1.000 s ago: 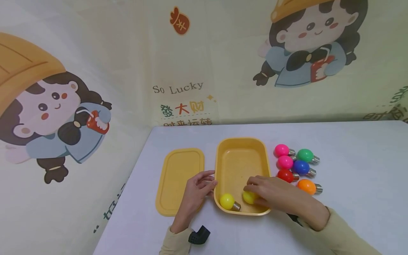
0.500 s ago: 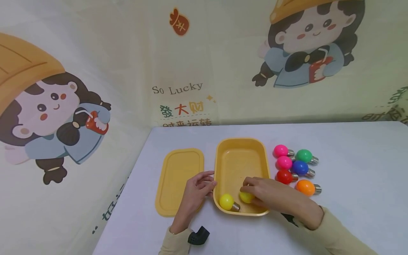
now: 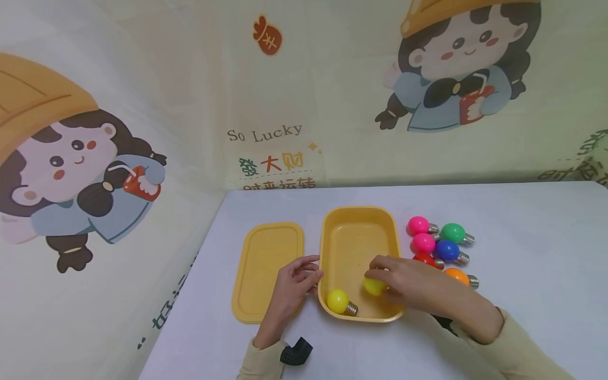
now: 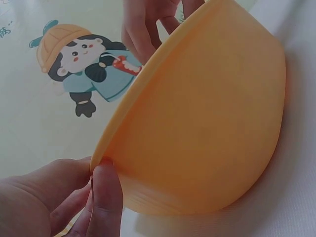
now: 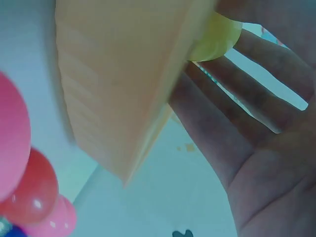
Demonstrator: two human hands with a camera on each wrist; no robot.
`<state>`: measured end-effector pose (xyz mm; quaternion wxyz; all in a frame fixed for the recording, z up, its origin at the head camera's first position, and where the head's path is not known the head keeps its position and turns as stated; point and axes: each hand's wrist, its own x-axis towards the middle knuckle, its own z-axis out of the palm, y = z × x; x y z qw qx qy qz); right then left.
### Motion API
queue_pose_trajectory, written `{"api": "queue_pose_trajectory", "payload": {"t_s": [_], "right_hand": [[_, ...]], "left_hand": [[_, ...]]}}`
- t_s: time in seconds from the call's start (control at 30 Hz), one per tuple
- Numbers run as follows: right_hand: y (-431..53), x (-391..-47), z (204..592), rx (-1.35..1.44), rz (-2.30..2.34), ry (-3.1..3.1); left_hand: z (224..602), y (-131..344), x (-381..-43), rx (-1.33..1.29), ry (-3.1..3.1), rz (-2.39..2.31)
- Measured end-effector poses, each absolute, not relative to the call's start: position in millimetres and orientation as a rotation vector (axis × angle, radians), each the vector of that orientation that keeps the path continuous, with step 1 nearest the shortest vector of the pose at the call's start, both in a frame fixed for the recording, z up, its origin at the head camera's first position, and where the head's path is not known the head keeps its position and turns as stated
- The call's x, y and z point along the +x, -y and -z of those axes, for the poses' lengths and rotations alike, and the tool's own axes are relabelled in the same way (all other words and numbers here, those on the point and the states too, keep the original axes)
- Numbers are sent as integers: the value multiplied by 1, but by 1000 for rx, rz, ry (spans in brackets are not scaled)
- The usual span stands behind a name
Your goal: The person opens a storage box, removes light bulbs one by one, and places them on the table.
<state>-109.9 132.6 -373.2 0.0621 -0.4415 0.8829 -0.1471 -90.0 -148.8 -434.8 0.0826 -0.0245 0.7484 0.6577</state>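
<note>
A yellow plastic box (image 3: 353,248) lies with its hollow side up on the table. My left hand (image 3: 293,285) pinches the box's left rim between thumb and finger, as the left wrist view also shows. Over the box's lower right part, my right hand (image 3: 408,279) holds a yellow light bulb (image 3: 374,286) with its fingertips; the bulb's metal base is hidden by the hand. A second yellow light bulb (image 3: 338,301) lies in the box's lower left corner, base pointing right. In the right wrist view, the held bulb's round end shows beyond the box's edge.
To the right of the box lies a group of bulbs: two pink (image 3: 423,243), one green (image 3: 453,233), one blue (image 3: 447,250), one red (image 3: 424,259) and one orange (image 3: 457,275). A flat yellow lid (image 3: 266,253) lies left of the box, partly under the left hand.
The right hand first shifted the bulb a little left, then moved back right and slightly away from the person with it. The left hand stays on the rim.
</note>
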Motion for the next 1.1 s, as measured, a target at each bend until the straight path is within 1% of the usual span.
{"api": "queue_pose_trajectory", "payload": {"t_s": [0.27, 0.4, 0.77, 1.1], "right_hand": [[-147, -107, 363, -1478, 452, -2727], [-149, -105, 355, -1503, 430, -2743], [-163, -102, 341, -1387, 431, -2777], [-187, -107, 350, -1427, 405, -2885]], "left_hand": [[435, 149, -91, -85, -2241, -1961], [435, 149, -91, -78, -2244, -1962], [434, 149, -91, -79, -2250, -1954], [435, 150, -93, -87, -2253, -1947]]}}
